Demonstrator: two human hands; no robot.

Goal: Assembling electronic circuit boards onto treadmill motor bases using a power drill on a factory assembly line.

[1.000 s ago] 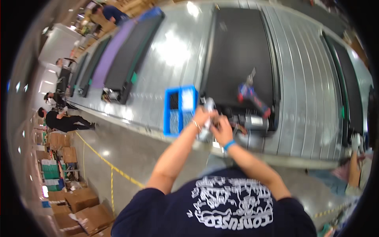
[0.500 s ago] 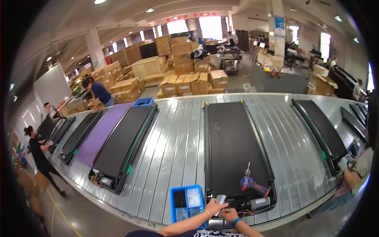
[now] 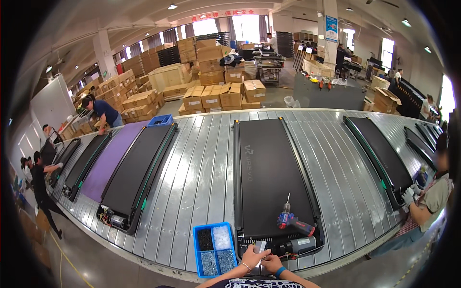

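My left hand (image 3: 252, 257) is closed on a light grey rectangular piece (image 3: 261, 246), whose upper end shows between thumb and fingers. My right hand (image 3: 272, 264) is closed with its fingertips at the piece's lower end; anything small in them is hidden. Both hands are over the near end of a black walking-pad treadmill (image 3: 269, 173) lying on the metal conveyor. Beside them, the treadmill's exposed motor (image 3: 299, 245) and some wires show. On its belt rests a red and blue cordless drill (image 3: 294, 222). A blue divided tray (image 3: 196, 247) of small parts stands left of my hands.
More treadmills lie along the slatted conveyor (image 3: 201, 168), one (image 3: 139, 168) to the left beside a purple sheet (image 3: 113, 158). At right, a gloved co-worker (image 3: 427, 197) handles another treadmill (image 3: 382, 161). Cardboard boxes (image 3: 211, 96) are stacked beyond the conveyor.
The view has shifted, so the treadmill, drill and blue tray appear farther left, and more of the tray shows. Both hands stay close together at the grey piece.
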